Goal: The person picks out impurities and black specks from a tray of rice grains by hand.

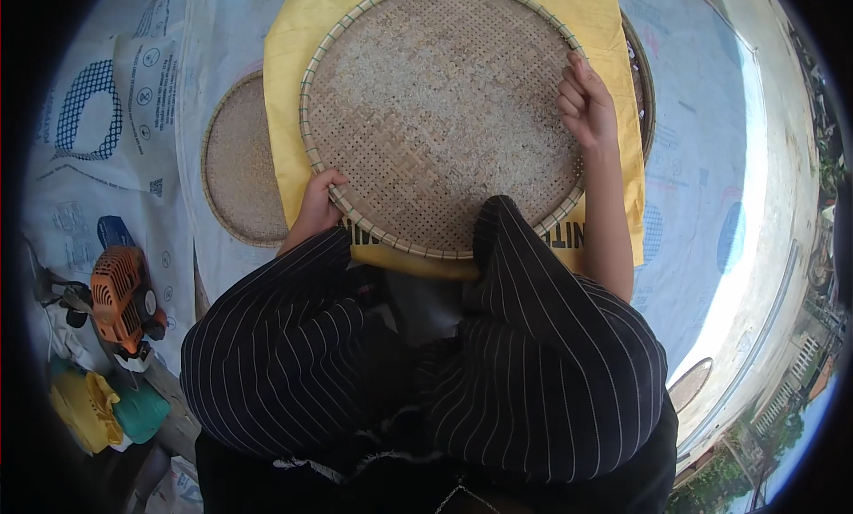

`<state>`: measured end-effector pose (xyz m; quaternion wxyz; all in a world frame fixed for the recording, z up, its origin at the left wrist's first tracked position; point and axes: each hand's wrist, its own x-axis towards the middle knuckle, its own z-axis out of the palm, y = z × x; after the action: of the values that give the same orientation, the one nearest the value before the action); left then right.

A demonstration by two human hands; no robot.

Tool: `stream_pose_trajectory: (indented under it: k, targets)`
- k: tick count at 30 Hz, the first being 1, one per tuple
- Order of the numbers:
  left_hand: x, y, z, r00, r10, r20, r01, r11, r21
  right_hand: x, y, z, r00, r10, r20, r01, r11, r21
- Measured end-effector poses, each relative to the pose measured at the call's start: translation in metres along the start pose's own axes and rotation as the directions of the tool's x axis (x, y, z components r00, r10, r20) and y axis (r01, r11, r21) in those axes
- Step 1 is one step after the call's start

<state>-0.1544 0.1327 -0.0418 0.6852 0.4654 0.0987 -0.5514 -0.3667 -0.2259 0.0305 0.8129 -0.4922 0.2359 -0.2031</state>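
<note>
A round woven bamboo winnowing tray (418, 176) lies before me, with pale grains (404, 70) spread over its upper and right parts. My left hand (322, 199) is closed on the lower left rim, thumb over the edge. At the right rim my right hand (588, 105) is raised with its fingers curled in and thumb and forefinger close together. Whatever those fingers may hold is too small or hidden to make out. One knee in striped black trousers (533, 256) overlaps the tray's near edge.
Under the tray is a yellow sack (289, 34) with printed letters. A smaller tray of grain (242, 163) lies left, and another tray's rim (651, 114) shows right. Printed white sheeting (160, 96) covers the floor. An orange engine-like machine (120, 292) and bags (84, 403) stand left.
</note>
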Motion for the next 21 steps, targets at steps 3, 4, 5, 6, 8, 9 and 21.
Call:
stream_pose_trajectory:
  k: [3,4,5,6,8,9,21]
  targets:
    - [-0.001,0.0,0.002,1.0,0.006,-0.013,-0.006,1.0,0.007,0.002,0.0,0.003,0.996,-0.007,-0.086,-0.02,0.949,-0.315]
    - [-0.002,0.001,0.003,1.0,0.008,-0.015,-0.008,1.0,0.008,0.005,0.001,0.005,0.996,-0.007,-0.084,-0.019,0.949,-0.313]
    - [-0.002,0.0,0.003,1.0,0.016,-0.014,-0.016,1.0,0.006,0.007,0.001,0.007,0.991,-0.098,-0.094,0.0,0.694,-0.72]
    - [-0.002,0.0,0.004,1.0,0.023,-0.012,-0.023,1.0,0.004,0.009,0.001,0.009,0.981,-0.183,-0.06,-0.008,0.276,-0.961]
    - [-0.001,0.0,0.002,1.0,0.015,-0.001,-0.015,1.0,0.002,0.009,0.002,0.014,0.983,-0.173,-0.056,-0.014,0.232,-0.973]
    - [0.0,0.0,0.001,1.0,0.01,0.009,-0.01,1.0,0.001,0.01,0.002,0.016,0.985,-0.164,-0.05,-0.018,0.189,-0.982]
    - [-0.001,0.0,0.0,1.0,0.007,-0.007,-0.007,1.0,0.016,0.019,0.011,-0.001,0.988,-0.143,-0.051,-0.002,0.324,-0.946]
